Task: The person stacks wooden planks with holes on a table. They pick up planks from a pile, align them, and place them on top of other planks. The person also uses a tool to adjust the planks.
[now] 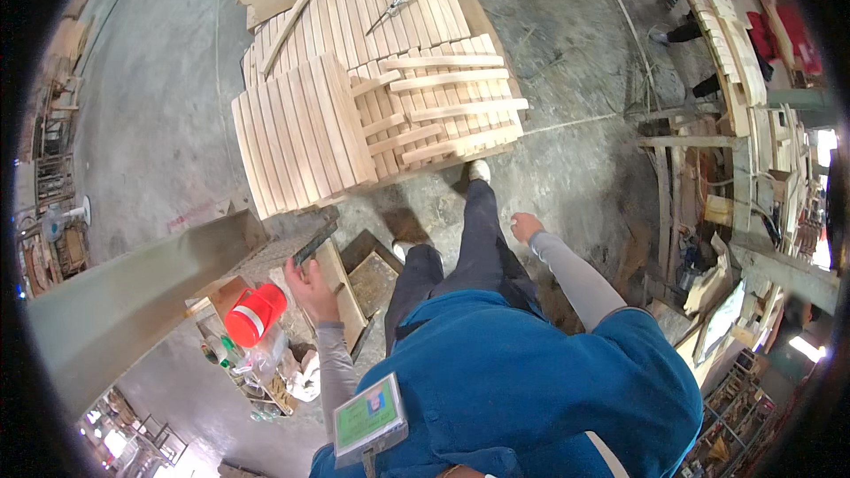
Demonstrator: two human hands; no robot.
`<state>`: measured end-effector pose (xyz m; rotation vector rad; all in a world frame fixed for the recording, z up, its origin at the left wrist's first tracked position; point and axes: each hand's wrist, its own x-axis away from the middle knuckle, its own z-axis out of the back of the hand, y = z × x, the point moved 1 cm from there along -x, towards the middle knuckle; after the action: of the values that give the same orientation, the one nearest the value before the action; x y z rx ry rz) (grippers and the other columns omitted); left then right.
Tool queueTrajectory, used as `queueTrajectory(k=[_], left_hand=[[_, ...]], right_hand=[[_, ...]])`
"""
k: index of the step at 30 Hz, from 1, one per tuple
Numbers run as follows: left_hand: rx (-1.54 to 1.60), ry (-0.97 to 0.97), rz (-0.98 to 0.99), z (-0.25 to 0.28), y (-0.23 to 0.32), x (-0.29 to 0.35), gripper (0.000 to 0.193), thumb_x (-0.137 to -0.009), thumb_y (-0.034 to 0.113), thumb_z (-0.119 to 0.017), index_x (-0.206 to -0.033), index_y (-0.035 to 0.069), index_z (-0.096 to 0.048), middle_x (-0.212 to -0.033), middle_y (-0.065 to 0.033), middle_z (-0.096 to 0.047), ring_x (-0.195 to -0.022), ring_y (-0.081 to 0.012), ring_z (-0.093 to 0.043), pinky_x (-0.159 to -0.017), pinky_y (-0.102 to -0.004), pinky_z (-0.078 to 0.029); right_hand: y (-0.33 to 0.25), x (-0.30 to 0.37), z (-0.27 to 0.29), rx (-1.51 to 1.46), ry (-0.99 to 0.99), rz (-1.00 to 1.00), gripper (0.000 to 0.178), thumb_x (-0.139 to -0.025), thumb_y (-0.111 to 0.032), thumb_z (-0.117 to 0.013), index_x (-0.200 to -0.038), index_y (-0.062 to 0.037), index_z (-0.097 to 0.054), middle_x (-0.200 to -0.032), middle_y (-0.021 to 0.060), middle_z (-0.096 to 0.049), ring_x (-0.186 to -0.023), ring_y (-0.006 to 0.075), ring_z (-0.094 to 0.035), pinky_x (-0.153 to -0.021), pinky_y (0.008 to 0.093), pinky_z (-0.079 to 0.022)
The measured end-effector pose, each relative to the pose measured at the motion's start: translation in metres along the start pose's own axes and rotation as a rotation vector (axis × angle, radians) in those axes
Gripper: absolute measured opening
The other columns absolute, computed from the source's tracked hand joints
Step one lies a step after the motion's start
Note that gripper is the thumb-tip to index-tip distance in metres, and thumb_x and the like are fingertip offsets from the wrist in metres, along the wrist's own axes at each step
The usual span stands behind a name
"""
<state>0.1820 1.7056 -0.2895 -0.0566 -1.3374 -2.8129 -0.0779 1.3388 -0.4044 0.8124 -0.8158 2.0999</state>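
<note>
My left hand (312, 292) is held out at the lower left with its fingers apart, above a low bench. Just beyond its fingertips lies a dark, narrow strip (315, 242); whether they touch it I cannot tell. My right hand (528, 227) hangs over the floor to the right of my legs, loosely bent, with nothing visible in it. Ahead of me stands a large stack of pale wooden slats (301, 137). Several loose slats (465, 111) lie crosswise on its right part. A slim tool with dark ends and a silvery middle (396, 5) rests on top.
A red bucket (256, 313) stands on the cluttered bench beside my left forearm. A metal beam (150, 288) crosses at the left. Below the bench edge sits an open wooden box (375, 281). Wooden racks (695, 141) and other people (708, 31) are at the right.
</note>
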Motion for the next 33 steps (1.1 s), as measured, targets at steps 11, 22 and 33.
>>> queueTrajectory(k=[11, 22, 33], left_hand=[[0.125, -0.205, 0.455, -0.209, 0.062, 0.001, 0.063, -0.081, 0.025, -0.062, -0.13, 0.0, -0.031, -0.128, -0.013, -0.035, -0.102, -0.0217, -0.045, -0.087, -0.0313, -0.038], [-0.282, -0.308, -0.075, -0.297, 0.007, -0.134, 0.074, -0.076, 0.019, -0.065, -0.132, -0.003, -0.023, -0.134, -0.0233, -0.024, -0.122, -0.0359, -0.03, -0.1, -0.0407, -0.027], [-0.85, -0.436, -0.422, -0.363, -0.078, -0.254, 0.073, -0.081, 0.039, -0.052, -0.136, 0.002, -0.022, -0.143, -0.0159, -0.015, -0.132, -0.0361, -0.011, -0.105, -0.0515, -0.005]], right_hand=[[-0.028, -0.204, 0.108, -0.332, -0.136, 0.2, 0.033, -0.08, -0.029, -0.053, -0.098, -0.0025, -0.06, -0.09, 0.0163, -0.062, -0.082, 0.0282, -0.058, -0.074, 0.0375, -0.046], [-0.224, -0.379, 0.006, -0.74, -0.48, 0.166, 0.059, -0.087, -0.05, -0.04, -0.11, 0.0032, -0.053, -0.1, 0.0155, -0.059, -0.088, 0.0203, -0.058, -0.073, 0.0311, -0.048], [-0.324, -0.528, -0.084, -0.893, 0.024, 0.036, 0.075, -0.085, -0.059, -0.027, -0.105, 0.0084, -0.053, -0.105, 0.028, -0.055, -0.101, 0.0381, -0.052, -0.089, 0.0407, -0.038]])
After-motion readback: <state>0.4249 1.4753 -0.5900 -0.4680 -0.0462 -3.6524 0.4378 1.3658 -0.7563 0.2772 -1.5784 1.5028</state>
